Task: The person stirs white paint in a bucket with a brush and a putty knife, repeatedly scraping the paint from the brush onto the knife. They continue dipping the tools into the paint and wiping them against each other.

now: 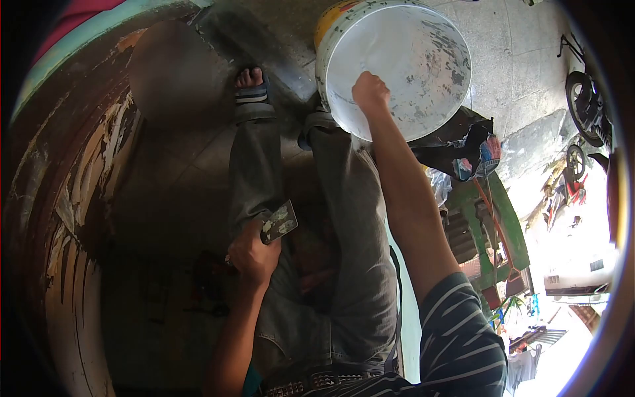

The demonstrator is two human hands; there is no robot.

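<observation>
My left hand is closed around the handle of a putty knife, whose flat blade is spotted with pale material and lies over my left leg. My right hand is closed in a fist inside the mouth of a large bucket, over its whitish interior. What the fist holds, if anything, is hidden. Grey and dark patches mark the bucket's inner wall, and its outside shows some yellow.
Splintered, peeling wood runs down the left side. A black bag lies beside the bucket, with a green frame below it. Motorcycle wheels stand at the far right. My sandalled foot rests on the floor.
</observation>
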